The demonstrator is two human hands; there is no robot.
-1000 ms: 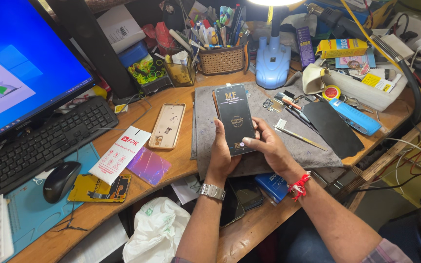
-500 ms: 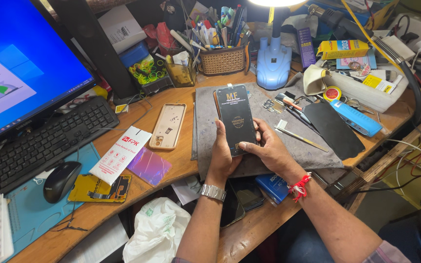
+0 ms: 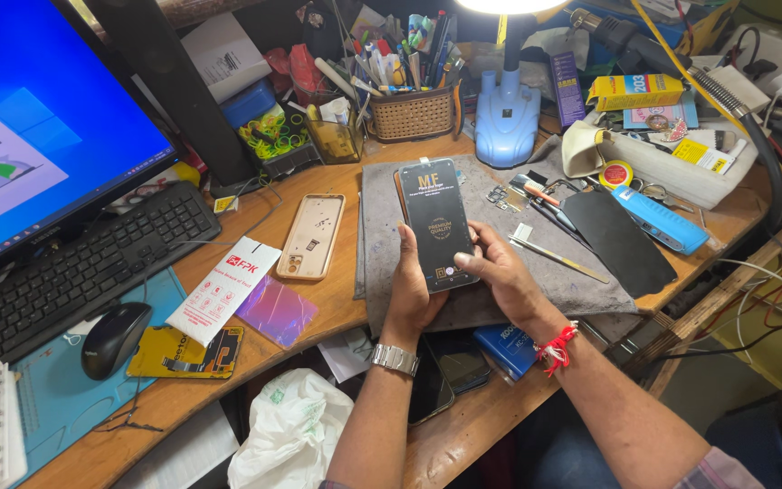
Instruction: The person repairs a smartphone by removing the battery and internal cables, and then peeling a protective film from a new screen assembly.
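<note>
Together both hands, left hand, right hand, fingers grasping black phone above grey mat.

Wooden desk, worn top, front edge running diagonally toward the near right corner. Grey work mat laid at the desk's centre. Monitor lit blue at the far left edge; black keyboard in front of it, black mouse on a teal mat near the front left edge. Blue desk lamp at the far edge, head switched on (glare at the top of view). Woven basket of pens beside it. Cables hang off the right edge.
</note>
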